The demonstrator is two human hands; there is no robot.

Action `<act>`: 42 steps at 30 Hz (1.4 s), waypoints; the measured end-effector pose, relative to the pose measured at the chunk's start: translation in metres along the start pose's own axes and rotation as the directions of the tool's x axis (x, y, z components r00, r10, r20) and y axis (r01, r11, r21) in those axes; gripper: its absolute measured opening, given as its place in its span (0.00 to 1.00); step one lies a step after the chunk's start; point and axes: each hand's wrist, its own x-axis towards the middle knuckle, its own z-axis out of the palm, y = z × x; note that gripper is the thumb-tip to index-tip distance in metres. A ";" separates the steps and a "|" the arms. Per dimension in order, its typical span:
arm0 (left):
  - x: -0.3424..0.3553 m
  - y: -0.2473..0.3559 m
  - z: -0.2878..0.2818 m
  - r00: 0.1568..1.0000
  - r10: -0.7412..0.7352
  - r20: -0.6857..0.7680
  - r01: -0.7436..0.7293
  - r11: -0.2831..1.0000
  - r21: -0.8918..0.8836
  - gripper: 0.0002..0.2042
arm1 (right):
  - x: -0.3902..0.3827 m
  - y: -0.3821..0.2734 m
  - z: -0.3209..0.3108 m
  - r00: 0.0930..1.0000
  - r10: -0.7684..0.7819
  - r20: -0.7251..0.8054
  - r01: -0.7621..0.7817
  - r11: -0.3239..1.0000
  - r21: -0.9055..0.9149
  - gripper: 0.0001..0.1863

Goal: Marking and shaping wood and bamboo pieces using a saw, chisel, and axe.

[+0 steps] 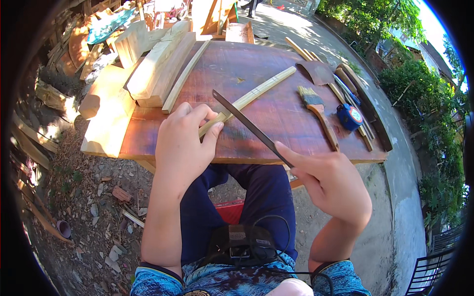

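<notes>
My left hand (185,135) pinches the near end of a slim wooden strip (264,88) between thumb and fingers. The strip slants away to the right over the table, with several cross marks along its far half. In my right hand (333,185) is a long, narrow, dark metal blade (247,123); whether it is a file or a bare saw blade I cannot tell. The blade crosses over the strip just beyond my left fingertips, its free end pointing far left. My right fingers are closed around its near end, with the index finger stretched along it.
The brown wooden table (222,64) bears thick timber blocks (158,69) and a thin batten (185,76) at left. On the right lie a paintbrush (320,116), a blue tape measure (349,117), a scraper-like metal plate (316,72) and a long dark bar (375,118). Wood scraps pile beyond the left edge.
</notes>
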 end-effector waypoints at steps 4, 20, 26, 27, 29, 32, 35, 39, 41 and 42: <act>-0.003 0.001 0.001 1.000 0.030 -0.002 -0.030 0.999 0.029 0.06 | 0.000 0.003 0.003 1.000 0.001 -0.009 -0.001 0.998 -0.056 0.28; -0.003 0.008 -0.001 1.000 -0.021 0.023 0.021 1.000 -0.003 0.06 | -0.009 0.007 -0.005 0.992 0.093 0.089 -0.080 0.987 -0.136 0.29; 0.000 0.010 0.002 0.997 -0.055 0.049 0.054 0.998 0.012 0.05 | 0.004 0.010 -0.002 0.991 -0.126 -0.052 0.119 0.986 -0.120 0.25; 0.000 0.011 0.002 0.999 -0.018 0.030 0.018 1.000 0.011 0.05 | -0.002 0.008 -0.007 0.997 -0.069 -0.023 0.066 0.989 -0.133 0.24; -0.001 0.011 0.001 0.999 -0.021 0.026 0.021 1.000 0.013 0.06 | -0.006 0.007 -0.010 0.997 0.040 0.059 -0.031 0.990 -0.138 0.23; -0.002 0.009 0.000 0.999 -0.020 0.041 0.019 0.999 0.033 0.07 | -0.001 0.008 -0.004 0.998 0.059 0.020 -0.058 0.997 -0.059 0.22; -0.001 0.009 0.002 0.999 0.001 0.053 -0.003 0.999 0.042 0.08 | 0.011 0.011 0.001 0.988 -0.133 -0.077 0.122 0.984 -0.133 0.25; -0.002 0.009 0.001 1.000 0.020 0.014 -0.019 1.000 -0.014 0.06 | -0.006 0.004 -0.009 0.992 0.095 0.077 -0.080 0.981 -0.179 0.21; -0.003 0.010 0.000 1.000 -0.012 0.012 0.012 1.000 0.013 0.06 | -0.004 0.006 -0.001 1.000 -0.010 0.010 0.011 0.988 -0.156 0.22; -0.003 0.011 0.001 1.000 -0.008 0.021 0.007 0.999 0.031 0.06 | -0.005 0.008 0.001 0.998 -0.063 -0.025 0.060 0.990 -0.125 0.23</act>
